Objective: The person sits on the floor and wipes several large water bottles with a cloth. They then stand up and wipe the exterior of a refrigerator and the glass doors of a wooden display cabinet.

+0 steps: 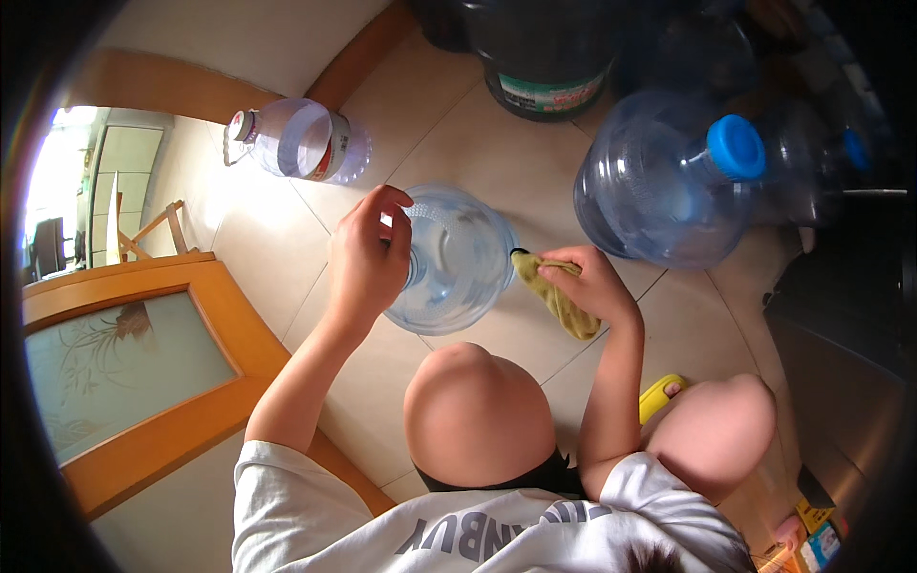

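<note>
A clear bluish plastic water jug (458, 265) stands on the tiled floor in front of my knees. My left hand (376, 251) is at the jug's neck, covering its mouth, with thumb and fingertips curled close together; whether it grips the neck is hidden. To the right of the jug, my right hand (587, 279) holds a bunched olive-yellow cloth (562, 304), which has a small dark spot at its upper end near the jug's side.
A large jug with a blue cap (666, 193) stands at the right, darker jugs (551, 86) behind. A smaller capped plastic bottle (308, 143) is at the upper left. A wooden door with a frosted pane (136, 365) is at the left; a yellow slipper (660, 397) is near my knee.
</note>
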`<state>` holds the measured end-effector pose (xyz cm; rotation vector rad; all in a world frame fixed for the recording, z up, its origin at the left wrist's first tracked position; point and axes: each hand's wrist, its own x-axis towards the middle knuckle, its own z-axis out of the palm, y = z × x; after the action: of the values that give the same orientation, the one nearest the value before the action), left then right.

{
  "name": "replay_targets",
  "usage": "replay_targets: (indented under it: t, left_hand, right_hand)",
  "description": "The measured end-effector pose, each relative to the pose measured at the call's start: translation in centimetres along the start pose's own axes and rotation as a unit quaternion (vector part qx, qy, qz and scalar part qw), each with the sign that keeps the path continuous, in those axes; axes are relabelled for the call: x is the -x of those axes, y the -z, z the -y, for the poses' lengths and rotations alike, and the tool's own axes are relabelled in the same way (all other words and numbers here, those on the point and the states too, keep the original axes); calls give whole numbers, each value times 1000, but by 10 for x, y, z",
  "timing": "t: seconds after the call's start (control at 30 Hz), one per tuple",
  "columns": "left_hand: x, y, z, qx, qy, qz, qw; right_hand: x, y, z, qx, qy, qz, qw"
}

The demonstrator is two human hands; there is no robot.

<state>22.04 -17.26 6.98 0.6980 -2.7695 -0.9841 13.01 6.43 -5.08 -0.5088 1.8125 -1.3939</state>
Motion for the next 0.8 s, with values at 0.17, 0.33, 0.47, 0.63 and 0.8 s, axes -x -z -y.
replay_targets:
  t: [0.17,0.33,0.47,0.63,0.8]
  left_hand:
    - [-3,0,28,225,-10,16,974]
    - [-5,45,9,278,1,198,940]
    - [14,62,-3,13,-121,307,944]
    - [24,45,0,25,-99,163,981]
    - [18,19,3,-74,-66,-42,994]
  right_hand:
    - [-9,-9,0,-34,37,-84,995]
    - [-5,-22,10,-45,66,-56,995]
    - [-2,-22,8,-50,49,-76,995]
    - [-3,-17,7,-89,79,-141,983]
    - [-8,-20,16,-133,103,-220,961]
